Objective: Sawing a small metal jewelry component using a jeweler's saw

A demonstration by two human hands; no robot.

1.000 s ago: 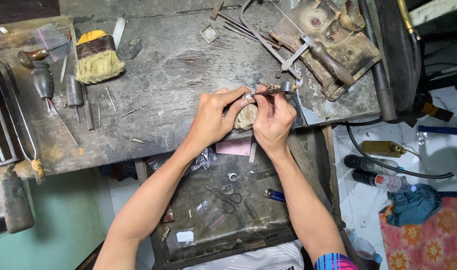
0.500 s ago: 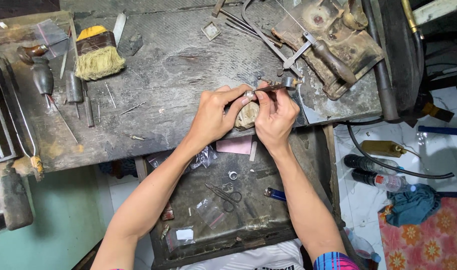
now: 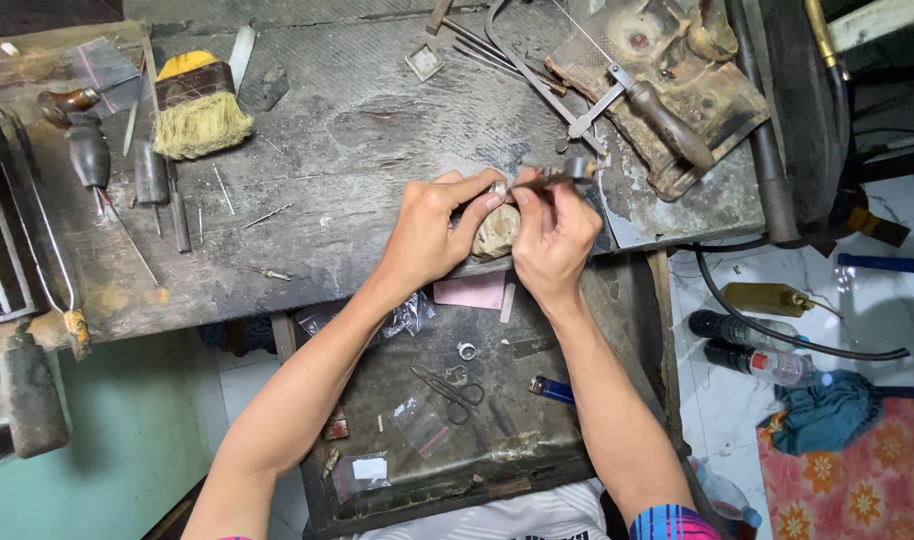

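Pinching small shiny metal ring [image 3: 499,188], slim tool [image 3: 552,177] against it

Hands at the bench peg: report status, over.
Left hand pinches small metal piece on wooden bench peg. Right hand grips thin tool, tip at the piece. Saw frame lies just beyond, apart.

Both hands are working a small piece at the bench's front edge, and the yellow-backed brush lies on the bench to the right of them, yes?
Not quite. The head view shows the left hand and right hand together on a small piece at the front edge of the bench, but the yellow-backed brush lies to the left of them, not the right.
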